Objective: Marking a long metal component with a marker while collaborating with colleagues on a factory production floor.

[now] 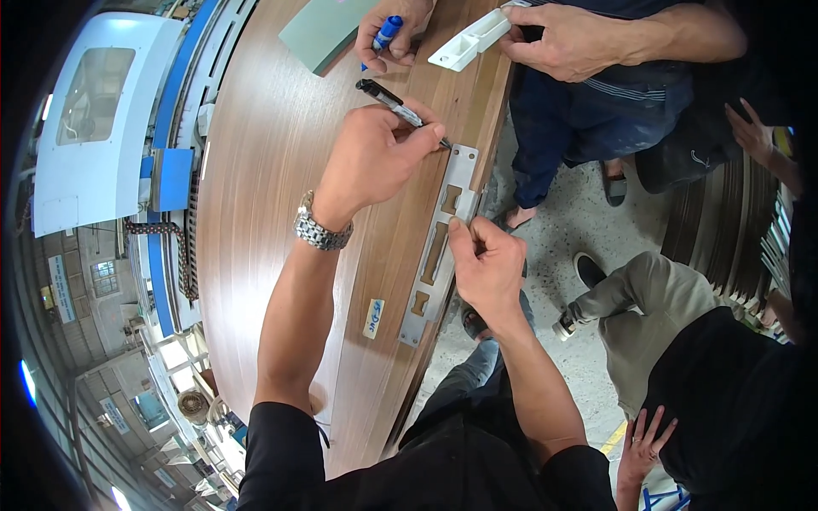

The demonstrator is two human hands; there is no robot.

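Note:
My left hand [375, 162], with a metal watch on its wrist, holds a black marker pen [394, 104] whose tip touches the top of a silver metal strike plate [441, 243]. The plate lies flat along the edge of a brown wooden door panel [273, 187]. My right hand [486, 264] presses the plate against the panel edge with thumb and fingers. The plate has several rectangular cutouts.
Another person stands at the far end, one hand holding a blue marker [385, 34], the other a white plastic part [471, 38]. A crouching person [682, 324] is at the right on the concrete floor. A blue and white machine [111, 128] runs along the left.

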